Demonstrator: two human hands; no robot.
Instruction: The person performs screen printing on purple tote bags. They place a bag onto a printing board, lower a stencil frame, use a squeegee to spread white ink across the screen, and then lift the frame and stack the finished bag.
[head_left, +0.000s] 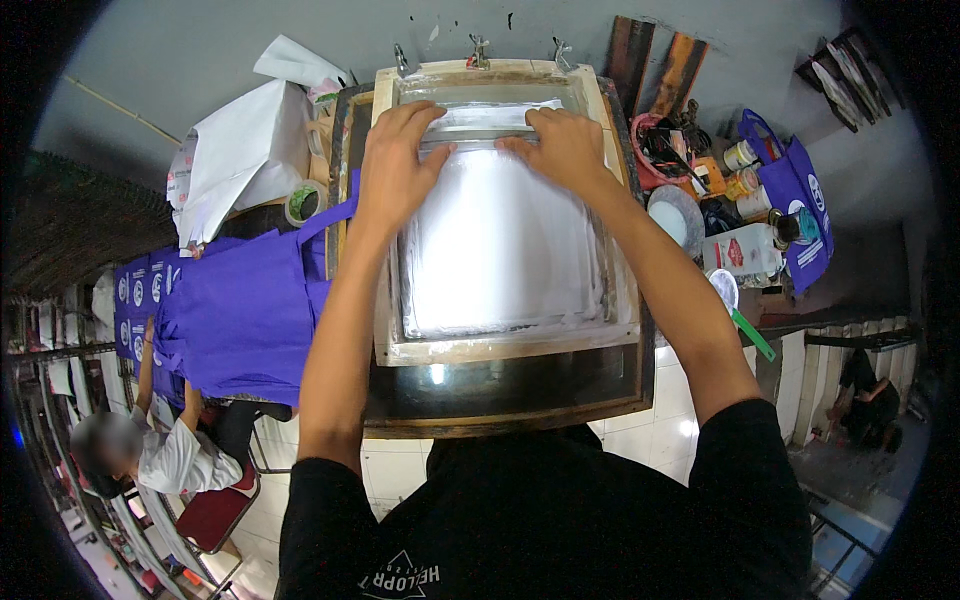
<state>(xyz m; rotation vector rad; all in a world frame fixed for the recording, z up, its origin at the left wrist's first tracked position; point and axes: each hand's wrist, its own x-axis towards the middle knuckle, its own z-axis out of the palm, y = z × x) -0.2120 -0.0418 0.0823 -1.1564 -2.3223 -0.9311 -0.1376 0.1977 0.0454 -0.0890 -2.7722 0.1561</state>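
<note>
Grasping a long, pale squeegee bar [488,132], my left fingers [422,114] and right fingers [547,119] at its ends, near the far edge of a white screen [490,240], in a rectangular wooden frame [510,347]

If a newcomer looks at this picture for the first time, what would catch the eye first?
Probably the bright white screen in its pale wooden frame, at the centre, where the left hand and the right hand grip a bar across the upper part. Next, perhaps, the pile of purple bags at the left, and the green handle at the right.
</note>
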